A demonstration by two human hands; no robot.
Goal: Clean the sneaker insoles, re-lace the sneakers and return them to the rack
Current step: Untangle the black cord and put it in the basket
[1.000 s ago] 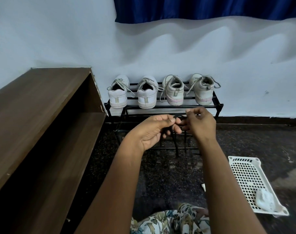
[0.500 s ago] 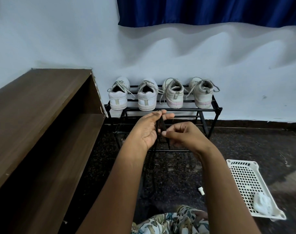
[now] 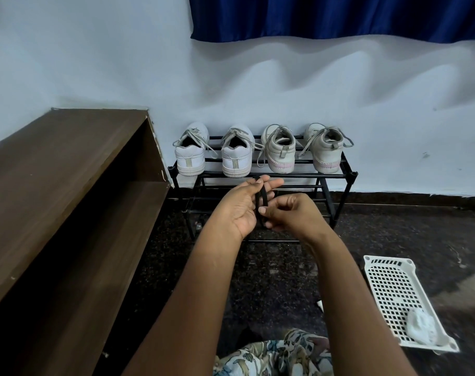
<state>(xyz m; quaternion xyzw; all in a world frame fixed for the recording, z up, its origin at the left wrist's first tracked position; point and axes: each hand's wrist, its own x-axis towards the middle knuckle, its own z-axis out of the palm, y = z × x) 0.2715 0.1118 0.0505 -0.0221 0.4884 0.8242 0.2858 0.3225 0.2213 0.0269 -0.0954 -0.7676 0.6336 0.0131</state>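
Several white sneakers stand heels toward me on the top shelf of a black metal rack [image 3: 336, 173]: a plain pair [image 3: 213, 154] on the left and a pink-soled pair [image 3: 302, 149] on the right, all with loose laces. In front of the rack my left hand [image 3: 243, 206] and my right hand [image 3: 290, 211] meet over a thin black band [image 3: 261, 202]. The left fingers pinch its top, the right fingers pinch its lower end.
A brown wooden shelf unit [image 3: 68, 191] fills the left side. A white perforated plastic tray [image 3: 401, 299] lies on the dark floor at the right, with a white cloth [image 3: 420, 325] in it. A small white object [image 3: 320, 305] lies on the floor.
My hands have turned the black band from level to upright: the right hand dropped below and the left hand rose. The view shifted slightly.
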